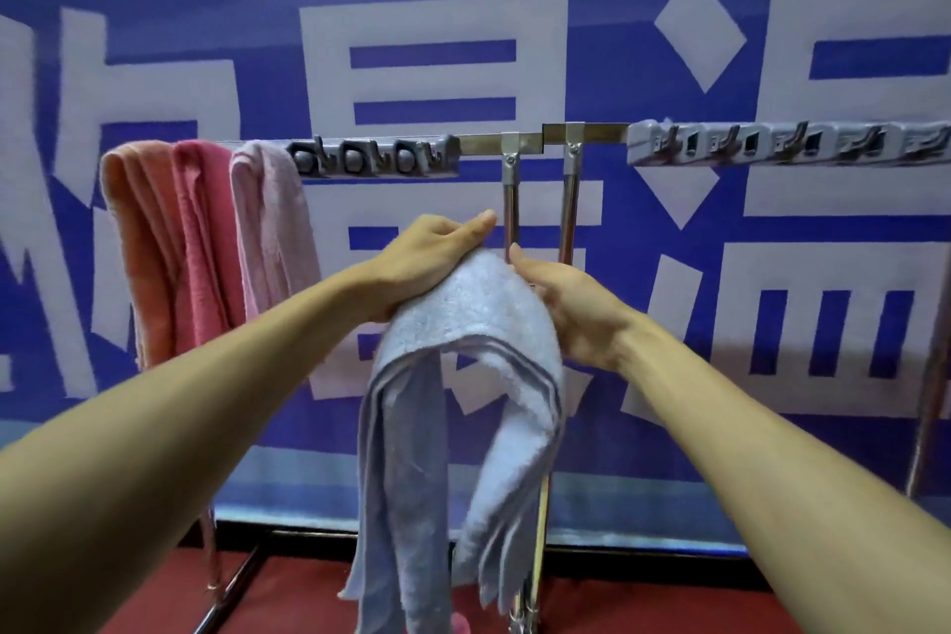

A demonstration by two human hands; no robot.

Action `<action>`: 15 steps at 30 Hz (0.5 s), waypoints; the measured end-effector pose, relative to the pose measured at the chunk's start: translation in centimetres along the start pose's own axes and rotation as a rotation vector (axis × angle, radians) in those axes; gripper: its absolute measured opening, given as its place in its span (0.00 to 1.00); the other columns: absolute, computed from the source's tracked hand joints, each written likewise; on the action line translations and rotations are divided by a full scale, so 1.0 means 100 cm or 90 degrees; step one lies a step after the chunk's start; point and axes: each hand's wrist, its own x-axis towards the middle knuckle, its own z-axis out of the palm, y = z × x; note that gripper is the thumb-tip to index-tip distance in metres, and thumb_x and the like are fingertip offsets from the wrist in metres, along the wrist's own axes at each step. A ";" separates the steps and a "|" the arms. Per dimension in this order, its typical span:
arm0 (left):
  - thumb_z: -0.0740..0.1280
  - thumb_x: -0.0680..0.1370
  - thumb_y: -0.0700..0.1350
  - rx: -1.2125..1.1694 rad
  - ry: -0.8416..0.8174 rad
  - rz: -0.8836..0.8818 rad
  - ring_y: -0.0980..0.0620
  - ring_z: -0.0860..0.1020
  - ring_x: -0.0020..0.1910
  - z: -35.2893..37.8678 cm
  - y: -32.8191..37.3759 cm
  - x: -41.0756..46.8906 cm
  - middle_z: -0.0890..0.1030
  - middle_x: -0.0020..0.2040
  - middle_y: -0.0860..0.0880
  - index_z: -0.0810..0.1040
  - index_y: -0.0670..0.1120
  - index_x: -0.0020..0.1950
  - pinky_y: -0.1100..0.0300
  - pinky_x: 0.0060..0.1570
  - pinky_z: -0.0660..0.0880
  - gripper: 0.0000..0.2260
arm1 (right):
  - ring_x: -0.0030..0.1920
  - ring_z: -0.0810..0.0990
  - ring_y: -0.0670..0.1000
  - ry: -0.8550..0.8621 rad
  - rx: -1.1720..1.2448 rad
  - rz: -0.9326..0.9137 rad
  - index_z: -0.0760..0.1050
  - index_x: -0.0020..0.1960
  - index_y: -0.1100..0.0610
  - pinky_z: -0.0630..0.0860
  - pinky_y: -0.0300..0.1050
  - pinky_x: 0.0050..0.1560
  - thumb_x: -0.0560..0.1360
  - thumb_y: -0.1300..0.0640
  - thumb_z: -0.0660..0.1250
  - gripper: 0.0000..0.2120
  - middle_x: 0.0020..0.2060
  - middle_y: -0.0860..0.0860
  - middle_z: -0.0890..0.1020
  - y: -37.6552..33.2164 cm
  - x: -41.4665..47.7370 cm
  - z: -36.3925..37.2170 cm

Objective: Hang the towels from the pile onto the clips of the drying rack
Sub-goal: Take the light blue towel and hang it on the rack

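A light blue towel [463, 324] hangs folded between both my hands, its ends dangling toward the floor. My left hand [427, 257] grips its top from the left, and my right hand [576, 304] grips it from the right. Both hands are below the drying rack's top bar [483, 144], in front of its two upright posts. A grey clip strip [375, 160] sits left of the posts and another clip strip [787, 144] runs to the right. An orange towel [136, 242], a pink towel [200, 232] and a pale pink towel [273, 227] hang at the left end.
A blue banner with large white characters [432, 16] covers the wall behind the rack. The rack's metal legs [226, 587] stand on a red floor [617, 602]. Another upright post [931, 402] stands at the far right.
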 end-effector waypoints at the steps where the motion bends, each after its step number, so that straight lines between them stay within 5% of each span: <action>1: 0.60 0.79 0.59 0.006 0.014 -0.009 0.56 0.75 0.25 -0.007 -0.002 -0.001 0.76 0.26 0.51 0.76 0.44 0.32 0.65 0.27 0.72 0.23 | 0.44 0.69 0.62 -0.034 -0.022 0.000 0.74 0.64 0.61 0.70 0.49 0.47 0.75 0.41 0.64 0.27 0.46 0.61 0.72 -0.005 0.001 0.002; 4: 0.61 0.77 0.61 -0.017 0.013 -0.058 0.53 0.77 0.28 -0.026 -0.011 -0.004 0.80 0.30 0.48 0.79 0.42 0.37 0.63 0.31 0.74 0.23 | 0.49 0.81 0.59 -0.036 -0.016 -0.050 0.79 0.57 0.59 0.79 0.51 0.51 0.74 0.47 0.65 0.19 0.50 0.60 0.82 -0.019 0.008 0.006; 9: 0.64 0.75 0.62 -0.052 -0.014 -0.089 0.48 0.69 0.33 -0.051 -0.036 -0.016 0.74 0.35 0.45 0.82 0.39 0.47 0.59 0.34 0.66 0.25 | 0.46 0.83 0.56 0.096 0.093 -0.144 0.78 0.51 0.61 0.80 0.53 0.52 0.79 0.50 0.60 0.15 0.43 0.56 0.85 -0.035 0.044 0.024; 15: 0.65 0.76 0.52 -0.211 -0.079 -0.052 0.47 0.78 0.47 -0.088 -0.077 -0.015 0.82 0.48 0.44 0.80 0.40 0.54 0.52 0.51 0.74 0.17 | 0.39 0.83 0.51 0.122 0.204 -0.166 0.77 0.50 0.60 0.81 0.46 0.42 0.81 0.53 0.59 0.13 0.37 0.53 0.83 -0.042 0.097 0.039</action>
